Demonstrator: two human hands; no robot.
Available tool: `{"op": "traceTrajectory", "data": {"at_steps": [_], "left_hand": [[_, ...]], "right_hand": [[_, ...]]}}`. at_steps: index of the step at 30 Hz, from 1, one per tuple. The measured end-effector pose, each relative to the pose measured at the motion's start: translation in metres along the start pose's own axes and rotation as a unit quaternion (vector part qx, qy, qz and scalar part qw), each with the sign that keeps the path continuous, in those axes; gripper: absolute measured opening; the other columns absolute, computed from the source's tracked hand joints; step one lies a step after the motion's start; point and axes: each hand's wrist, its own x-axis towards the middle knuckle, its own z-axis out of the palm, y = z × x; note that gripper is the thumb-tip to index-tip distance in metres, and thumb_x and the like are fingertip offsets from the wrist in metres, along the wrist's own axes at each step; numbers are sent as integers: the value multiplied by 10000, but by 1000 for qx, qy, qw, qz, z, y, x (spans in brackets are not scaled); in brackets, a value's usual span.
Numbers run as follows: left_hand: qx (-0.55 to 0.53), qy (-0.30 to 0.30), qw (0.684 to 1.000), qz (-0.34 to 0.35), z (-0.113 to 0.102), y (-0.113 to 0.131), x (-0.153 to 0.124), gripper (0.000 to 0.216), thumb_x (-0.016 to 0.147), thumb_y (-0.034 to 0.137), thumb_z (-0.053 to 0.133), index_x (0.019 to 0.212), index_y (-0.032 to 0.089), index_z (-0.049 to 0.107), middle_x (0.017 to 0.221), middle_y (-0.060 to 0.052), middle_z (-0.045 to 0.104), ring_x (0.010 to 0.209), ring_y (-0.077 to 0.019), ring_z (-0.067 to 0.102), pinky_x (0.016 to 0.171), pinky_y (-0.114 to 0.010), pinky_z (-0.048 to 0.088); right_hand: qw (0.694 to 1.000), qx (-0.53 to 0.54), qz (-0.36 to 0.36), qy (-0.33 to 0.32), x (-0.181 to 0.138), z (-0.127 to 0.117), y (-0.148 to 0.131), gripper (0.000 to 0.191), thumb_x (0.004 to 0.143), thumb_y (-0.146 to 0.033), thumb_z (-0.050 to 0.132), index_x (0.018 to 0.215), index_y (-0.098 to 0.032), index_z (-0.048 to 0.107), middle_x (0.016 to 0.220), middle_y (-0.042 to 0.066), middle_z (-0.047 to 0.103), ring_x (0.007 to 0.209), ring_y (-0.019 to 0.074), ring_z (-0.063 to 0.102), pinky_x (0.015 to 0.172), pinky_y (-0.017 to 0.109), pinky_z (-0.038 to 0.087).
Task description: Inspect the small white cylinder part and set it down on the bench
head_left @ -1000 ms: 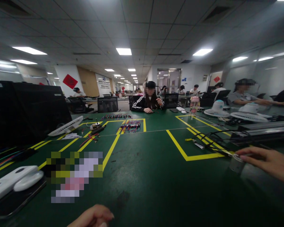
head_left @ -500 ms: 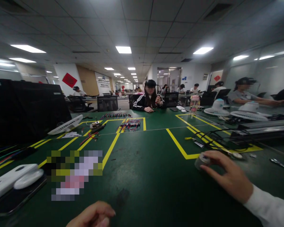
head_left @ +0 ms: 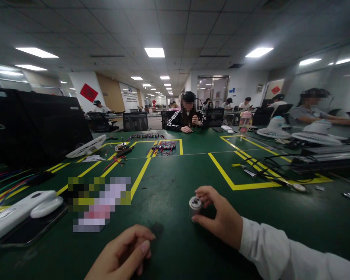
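Note:
My right hand (head_left: 218, 217), in a white sleeve, grips a small silver cylinder (head_left: 195, 204) that looks like a little motor, holding it upright on the green table mat (head_left: 175, 186) near the middle front. My left hand (head_left: 125, 254) rests at the bottom edge with its fingers curled loosely inward. Whether anything lies inside them is hidden. The two hands are roughly a hand's width apart.
White plastic fan parts (head_left: 23, 210) lie at the left, a fan grille (head_left: 87, 146) further back. Black cables and small metal tools (head_left: 268, 167) lie at the right inside yellow tape lines. Coloured wires (head_left: 165, 147) sit mid-table. Other people sit at the far side.
My right hand has carried the silver cylinder from the far right to the middle front of the table. My left hand has come further into view.

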Motion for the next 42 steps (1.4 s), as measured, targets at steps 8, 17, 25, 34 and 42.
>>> {"op": "traceTrajectory", "data": {"at_steps": [8,17,25,34,42], "left_hand": [[67,63,984,154,60,40,57,210,862,286,564,1064,248,605,911,0,568,729,-163,552,667,-277,452],[109,102,970,192,65,61,77,181,895,288,506,923,192,657,902,-40,647,807,-195,602,680,-285,450],[216,17,958,189,60,34,75,153,775,178,655,815,285,758,835,-10,696,832,-228,591,759,-325,421],[227,7,954,194,59,36,71,275,808,217,627,1072,274,678,907,-31,653,864,-235,577,773,-332,429],[190,16,969,154,41,34,31,146,881,231,476,893,223,622,817,-15,662,730,-199,607,663,-287,465]], "right_hand": [[997,51,52,-26,2,1,1,428,669,-198,692,1012,-180,437,941,6,569,844,107,542,762,268,436],[998,25,46,-31,0,-8,-1,367,691,-180,656,994,-178,449,938,4,555,835,99,513,757,256,426],[998,1,54,-24,-5,-16,4,356,707,-175,626,1013,-173,444,960,19,554,861,110,517,776,271,425],[999,-9,36,-10,-6,-16,8,379,736,-216,612,1068,-175,434,1000,49,560,893,133,540,791,290,456],[959,-228,92,141,-47,-97,63,421,810,-413,528,1147,-188,417,1034,79,570,871,168,578,782,327,488]]}}
